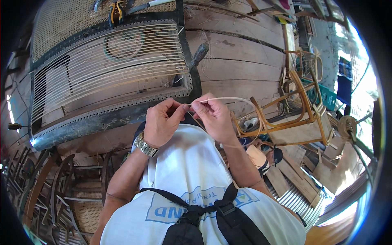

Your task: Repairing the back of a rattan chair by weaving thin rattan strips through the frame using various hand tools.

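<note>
Both my hands meet in front of my chest, just short of the near rail of a dark wooden frame drilled with a row of holes. A thin pale cane strand runs from my fingertips and curves off to the right. My left hand, with a watch at its wrist, pinches the strand's end between thumb and finger. My right hand grips the same strand close beside it. Across the frame's opening, parallel cane strands are strung lengthwise; its far section carries finished woven cane.
Pliers with orange-and-black handles lie on the woven section. Rattan chair frames stand at the right, near a seated person. Dark chair frames crowd the lower left. Wooden floorboards run beneath.
</note>
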The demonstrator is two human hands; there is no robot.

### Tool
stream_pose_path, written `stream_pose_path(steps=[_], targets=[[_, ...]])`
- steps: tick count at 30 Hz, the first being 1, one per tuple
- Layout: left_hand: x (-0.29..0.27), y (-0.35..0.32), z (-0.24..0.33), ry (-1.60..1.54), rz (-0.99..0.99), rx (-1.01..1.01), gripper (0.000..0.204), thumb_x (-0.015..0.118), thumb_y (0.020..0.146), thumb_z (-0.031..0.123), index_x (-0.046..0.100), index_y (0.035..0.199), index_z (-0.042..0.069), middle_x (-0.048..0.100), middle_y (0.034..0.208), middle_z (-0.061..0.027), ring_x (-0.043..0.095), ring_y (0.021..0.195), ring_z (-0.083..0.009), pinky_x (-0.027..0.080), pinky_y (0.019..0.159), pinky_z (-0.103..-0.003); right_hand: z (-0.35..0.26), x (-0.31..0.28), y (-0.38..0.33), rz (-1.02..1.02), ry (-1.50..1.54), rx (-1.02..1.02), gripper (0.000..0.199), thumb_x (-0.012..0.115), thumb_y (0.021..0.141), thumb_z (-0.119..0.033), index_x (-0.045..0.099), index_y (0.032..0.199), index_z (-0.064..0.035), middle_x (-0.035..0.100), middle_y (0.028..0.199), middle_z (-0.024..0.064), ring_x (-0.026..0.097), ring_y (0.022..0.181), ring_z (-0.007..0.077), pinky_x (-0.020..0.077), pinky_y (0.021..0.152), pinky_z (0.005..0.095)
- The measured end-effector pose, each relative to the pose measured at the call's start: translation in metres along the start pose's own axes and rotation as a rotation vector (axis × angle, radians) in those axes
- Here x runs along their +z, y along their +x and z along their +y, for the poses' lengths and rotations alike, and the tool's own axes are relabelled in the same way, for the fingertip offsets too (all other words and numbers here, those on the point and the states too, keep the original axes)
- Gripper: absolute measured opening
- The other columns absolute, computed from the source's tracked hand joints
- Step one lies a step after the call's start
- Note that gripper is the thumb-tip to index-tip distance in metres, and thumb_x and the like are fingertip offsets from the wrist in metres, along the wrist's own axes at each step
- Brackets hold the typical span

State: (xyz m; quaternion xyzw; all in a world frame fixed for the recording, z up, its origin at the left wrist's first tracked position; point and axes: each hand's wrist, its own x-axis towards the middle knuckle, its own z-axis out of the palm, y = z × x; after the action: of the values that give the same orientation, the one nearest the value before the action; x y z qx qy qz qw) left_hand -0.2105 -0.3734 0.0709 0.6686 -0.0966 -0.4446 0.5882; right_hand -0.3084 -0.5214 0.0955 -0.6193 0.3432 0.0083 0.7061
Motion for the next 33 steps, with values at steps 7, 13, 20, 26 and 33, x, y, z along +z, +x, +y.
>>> stream_pose_path(steps=[7,13,20,26,33], targets=[[-0.011,-0.003,-0.007,0.131,0.068,0.030,0.028,0.071,0.088,0.022,0.064,0.078,-0.003,0.060,0.057,-0.0085,0.052,0.050,-0.0096,0.042,0.048,-0.027,-0.009,0.027,-0.009,0.011,-0.809,-0.612,0.009,0.066,0.084,0.002,0.062,0.091,0.0010,0.062,0.083,0.0167,0.061,0.072,0.0335,0.0507,0.065,0.0358],[-0.035,-0.042,-0.003,0.079,-0.207,0.118,0.022,0.068,0.088,0.022,0.066,0.086,0.000,0.066,0.070,-0.0148,0.061,0.056,-0.0214,0.048,0.054,-0.031,-0.013,0.007,0.001,0.147,-0.716,-0.288,0.008,0.060,0.095,-0.009,0.061,0.093,-0.0019,0.065,0.083,0.0072,0.063,0.069,0.0143,0.0503,0.063,0.0280],[-0.073,-0.031,-0.145,0.488,-0.113,-0.073,0.028,0.066,0.090,0.032,0.068,0.103,0.006,0.071,0.085,-0.0127,0.069,0.073,-0.0278,0.054,0.069,-0.038,-0.012,-0.017,0.058,0.363,-0.528,-0.177,0.021,0.053,0.100,-0.019,0.056,0.096,0.0015,0.064,0.081,0.0072,0.064,0.069,0.0119,0.0514,0.064,0.0241],[-0.056,0.049,-0.229,0.040,0.020,0.357,0.038,0.066,0.091,0.035,0.066,0.119,0.009,0.070,0.105,-0.0082,0.068,0.092,-0.0204,0.053,0.083,-0.034,0.009,-0.014,0.080,0.339,-0.861,-0.350,0.019,0.056,0.098,-0.018,0.056,0.094,0.0011,0.067,0.074,0.0125,0.068,0.066,0.0177,0.0512,0.060,0.0283],[-0.006,0.127,-0.175,-0.840,-0.200,0.064,0.031,0.069,0.092,0.019,0.066,0.121,0.008,0.067,0.107,-0.0031,0.063,0.096,-0.0104,0.052,0.082,-0.025,0.001,-0.006,0.086,0.285,-0.938,-0.242,0.013,0.055,0.098,-0.010,0.055,0.096,0.0029,0.069,0.083,0.0112,0.067,0.075,0.0132,0.0526,0.068,0.0257]])
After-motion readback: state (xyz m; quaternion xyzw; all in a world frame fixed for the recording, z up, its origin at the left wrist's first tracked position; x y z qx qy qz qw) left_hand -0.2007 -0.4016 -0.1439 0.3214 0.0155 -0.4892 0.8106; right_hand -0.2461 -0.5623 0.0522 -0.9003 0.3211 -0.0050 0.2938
